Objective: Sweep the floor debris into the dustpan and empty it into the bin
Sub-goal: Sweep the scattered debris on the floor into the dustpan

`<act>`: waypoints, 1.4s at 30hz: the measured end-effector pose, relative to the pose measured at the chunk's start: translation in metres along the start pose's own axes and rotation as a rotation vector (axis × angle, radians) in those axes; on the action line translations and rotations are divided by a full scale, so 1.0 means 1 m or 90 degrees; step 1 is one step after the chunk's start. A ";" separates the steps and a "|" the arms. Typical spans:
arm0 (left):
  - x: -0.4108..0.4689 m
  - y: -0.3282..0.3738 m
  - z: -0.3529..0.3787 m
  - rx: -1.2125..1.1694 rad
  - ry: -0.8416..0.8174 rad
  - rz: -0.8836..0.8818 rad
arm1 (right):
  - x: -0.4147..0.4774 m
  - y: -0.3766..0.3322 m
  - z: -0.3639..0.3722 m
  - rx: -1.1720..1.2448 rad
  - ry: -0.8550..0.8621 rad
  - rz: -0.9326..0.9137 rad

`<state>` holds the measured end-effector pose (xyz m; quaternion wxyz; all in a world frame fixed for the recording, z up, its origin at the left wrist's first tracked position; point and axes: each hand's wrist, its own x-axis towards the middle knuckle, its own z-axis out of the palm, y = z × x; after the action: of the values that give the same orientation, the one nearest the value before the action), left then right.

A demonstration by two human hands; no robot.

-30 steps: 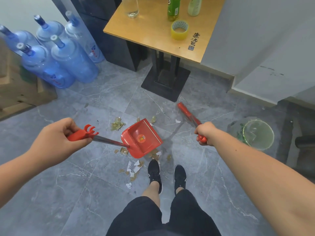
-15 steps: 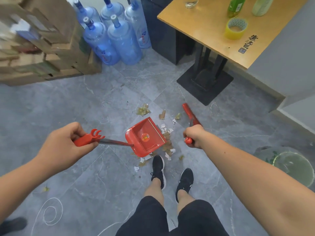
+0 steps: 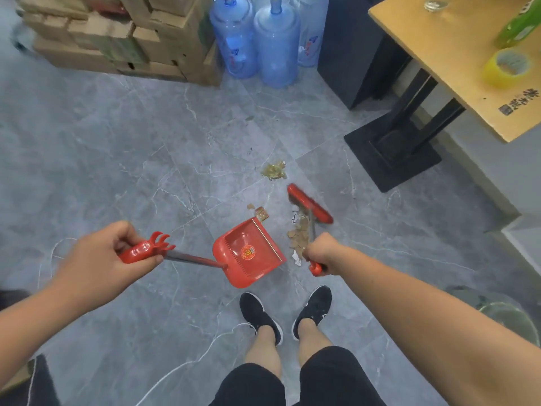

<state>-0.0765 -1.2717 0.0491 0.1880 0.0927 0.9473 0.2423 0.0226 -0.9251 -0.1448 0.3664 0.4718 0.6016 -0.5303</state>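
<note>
My left hand (image 3: 99, 259) grips the red handle of a long-handled red dustpan (image 3: 248, 253), whose pan rests on the grey floor ahead of my feet with its open edge facing right. My right hand (image 3: 320, 250) is shut on the handle of a red broom (image 3: 310, 204); the broom head sits just beyond a pile of brown and white scraps (image 3: 298, 238) lying right of the pan. More scraps (image 3: 260, 213) lie at the pan's far corner, and a crumpled yellowish wrapper (image 3: 273, 170) lies farther out. A clear-lined bin (image 3: 509, 316) shows at the right edge.
Stacked cardboard boxes (image 3: 123, 39) and blue water jugs (image 3: 260, 45) stand along the far side. A wooden table (image 3: 456, 54) on a black pedestal base (image 3: 392, 153) carries a tape roll and bottles at upper right. My black shoes (image 3: 287, 312) stand just behind the pan.
The view has swung left, so the bin slid to the right edge. The broom head has come nearer the pan, gathering scraps into a pile beside its right edge.
</note>
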 end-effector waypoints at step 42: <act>-0.083 -0.058 -0.015 -0.056 0.162 -0.366 | 0.114 -0.209 -0.051 -0.272 0.065 -0.141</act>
<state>-0.0115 -1.3505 0.0592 0.1324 -0.2186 0.9391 0.2297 -0.2067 -0.8526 -0.1821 0.3668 0.3409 0.7660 -0.4032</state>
